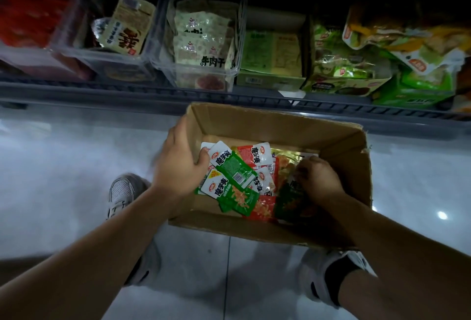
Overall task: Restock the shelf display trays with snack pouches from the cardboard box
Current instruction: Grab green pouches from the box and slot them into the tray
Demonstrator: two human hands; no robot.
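Note:
An open cardboard box [339,141] sits on the floor below the shelf, holding several green and red snack pouches. My left hand [178,164] grips a fan of green pouches [233,179] at the box's left side. My right hand [318,179] reaches into the right side, fingers curled round a dark green pouch [290,201]. Red pouches [251,156] lie underneath. On the shelf above stand clear display trays [158,64] and green cardboard trays [270,80] with packets in them.
The grey shelf rail [127,95] runs across just beyond the box. My two white shoes [122,192] stand on the glossy tiled floor [63,166] either side of the box's near edge. Larger green snack bags [407,46] fill the right end of the shelf.

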